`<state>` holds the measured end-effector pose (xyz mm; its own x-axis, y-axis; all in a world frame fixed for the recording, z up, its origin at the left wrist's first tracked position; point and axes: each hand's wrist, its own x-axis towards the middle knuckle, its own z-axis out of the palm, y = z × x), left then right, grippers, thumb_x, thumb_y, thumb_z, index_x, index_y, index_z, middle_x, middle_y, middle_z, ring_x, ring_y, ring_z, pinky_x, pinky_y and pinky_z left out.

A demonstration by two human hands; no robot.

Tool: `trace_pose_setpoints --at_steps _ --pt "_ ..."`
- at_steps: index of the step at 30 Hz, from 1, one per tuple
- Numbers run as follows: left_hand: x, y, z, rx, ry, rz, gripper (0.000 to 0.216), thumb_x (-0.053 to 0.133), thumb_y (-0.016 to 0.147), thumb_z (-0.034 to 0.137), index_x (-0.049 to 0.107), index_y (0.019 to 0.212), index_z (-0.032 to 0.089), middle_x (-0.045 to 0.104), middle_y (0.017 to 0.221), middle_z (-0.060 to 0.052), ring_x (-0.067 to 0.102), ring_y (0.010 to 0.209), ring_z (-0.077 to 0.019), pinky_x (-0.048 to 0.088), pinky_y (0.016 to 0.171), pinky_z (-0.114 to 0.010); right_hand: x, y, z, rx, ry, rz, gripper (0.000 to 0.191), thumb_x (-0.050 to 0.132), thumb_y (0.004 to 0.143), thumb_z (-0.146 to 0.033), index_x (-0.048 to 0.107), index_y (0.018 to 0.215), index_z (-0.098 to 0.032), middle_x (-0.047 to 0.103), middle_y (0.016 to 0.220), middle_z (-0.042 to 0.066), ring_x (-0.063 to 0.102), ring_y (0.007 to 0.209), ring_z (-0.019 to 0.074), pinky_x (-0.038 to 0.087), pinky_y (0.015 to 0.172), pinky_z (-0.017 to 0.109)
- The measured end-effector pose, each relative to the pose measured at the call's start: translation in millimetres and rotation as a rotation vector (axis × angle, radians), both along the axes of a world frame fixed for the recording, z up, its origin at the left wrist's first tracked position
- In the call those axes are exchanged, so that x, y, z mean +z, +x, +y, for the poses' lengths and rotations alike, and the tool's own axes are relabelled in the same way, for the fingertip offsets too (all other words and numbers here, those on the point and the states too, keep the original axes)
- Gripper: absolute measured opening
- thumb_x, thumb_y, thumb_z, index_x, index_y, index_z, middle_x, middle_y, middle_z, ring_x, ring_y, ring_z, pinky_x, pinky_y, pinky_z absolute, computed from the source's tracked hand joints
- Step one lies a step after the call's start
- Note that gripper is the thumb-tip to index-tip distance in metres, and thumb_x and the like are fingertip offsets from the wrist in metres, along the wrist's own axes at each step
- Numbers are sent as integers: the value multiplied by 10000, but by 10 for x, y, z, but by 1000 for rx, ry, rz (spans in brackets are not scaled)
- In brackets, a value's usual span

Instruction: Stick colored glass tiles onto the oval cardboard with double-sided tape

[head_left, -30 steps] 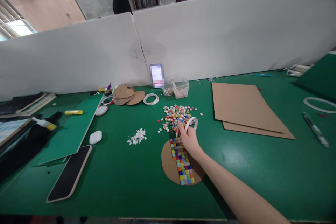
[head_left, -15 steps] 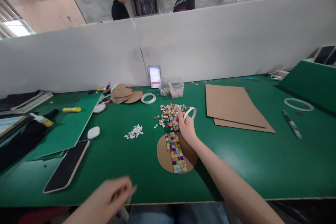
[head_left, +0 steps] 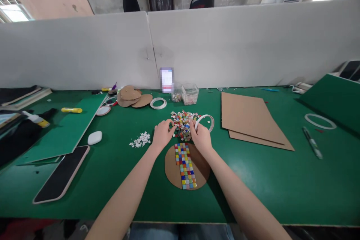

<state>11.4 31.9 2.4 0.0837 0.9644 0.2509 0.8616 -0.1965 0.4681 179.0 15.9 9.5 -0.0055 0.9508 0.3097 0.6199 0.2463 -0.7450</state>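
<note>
My left hand (head_left: 162,134) is at the left edge of a heap of small coloured mosaic tiles (head_left: 182,125), its thumb and fingertips closed in a pinch; whatever is between them is too small to make out. On the heap's right side is my right hand (head_left: 201,138), fingers bent around a narrow white tape roll (head_left: 211,123) standing on edge. Just below both hands lies a round cardboard disc (head_left: 171,167). Down its middle runs a strip of coloured tiles (head_left: 185,167) in close rows, with bare cardboard on either side.
White paper scraps (head_left: 140,140) lie left of my left hand. Behind the heap stand a clear plastic box (head_left: 190,94), a lit phone (head_left: 167,80) and another white roll (head_left: 158,103). Cardboard sheets (head_left: 250,116) lie right; a dark phone (head_left: 63,174) lies left. A grey partition (head_left: 225,48) closes the back.
My left hand has moved from the table's front edge up to the left side of the tile heap. My right hand stays at the heap with the tape roll. The view has shifted slightly.
</note>
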Motion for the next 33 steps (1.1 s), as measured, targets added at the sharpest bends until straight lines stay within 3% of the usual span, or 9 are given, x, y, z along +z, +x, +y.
trace_pose_setpoints --at_steps 6,12,23,33 --pt "-76 -40 -78 -11 -27 -113 242 395 863 368 552 963 214 519 627 11 531 621 -156 367 567 -241 5 26 -5 14 0 -46 407 324 889 -366 654 970 -142 646 790 110 603 702 215 389 533 241" --pt "-48 -121 -41 54 -50 -232 293 328 878 395 538 904 192 570 604 1 543 534 -141 385 483 -227 2 32 -9 29 -13 -40 419 309 897 -383 640 956 -133 648 751 103 607 655 214 409 517 252" --pt "-14 -223 10 94 -99 -275 174 430 808 280 575 826 184 592 771 -45 564 643 -153 435 555 -250 25 43 -8 43 -12 -103 375 327 897 -349 633 952 -140 654 827 116 613 681 213 433 563 265" --pt "47 -306 -2 19 -191 -273 172 430 820 334 534 889 216 589 635 11 554 539 -139 413 511 -240 47 44 4 12 -12 -138 385 317 898 -359 632 961 -146 662 799 107 625 716 227 432 547 263"
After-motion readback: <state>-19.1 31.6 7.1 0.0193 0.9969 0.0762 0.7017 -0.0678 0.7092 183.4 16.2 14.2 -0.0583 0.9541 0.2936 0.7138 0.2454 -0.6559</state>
